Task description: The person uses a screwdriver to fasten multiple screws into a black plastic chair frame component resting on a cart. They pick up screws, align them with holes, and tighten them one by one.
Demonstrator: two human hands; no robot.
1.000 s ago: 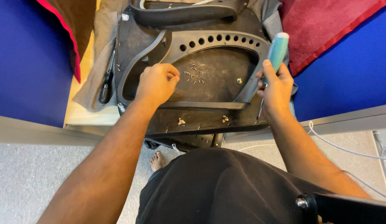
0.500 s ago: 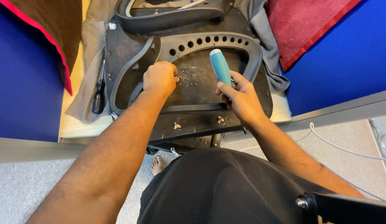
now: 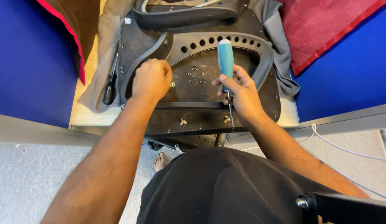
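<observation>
Teal-handled screwdriver (image 3: 225, 58) stands upright in the right hand (image 3: 238, 93), fingers wrapped round it, tip seemingly at a screw (image 3: 227, 119) on the black chair base (image 3: 193, 89). Left hand (image 3: 151, 79) rests clenched on the base; small screws (image 3: 195, 76) lie between.

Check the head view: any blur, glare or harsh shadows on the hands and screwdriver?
Head view: sharp overall; right hand and teal screwdriver show no motion blur, left hand likewise. Lighting is soft and even, shadows faint. No strong glare, only a dull sheen on the black panel. The small screws are too tiny to resolve well.
</observation>
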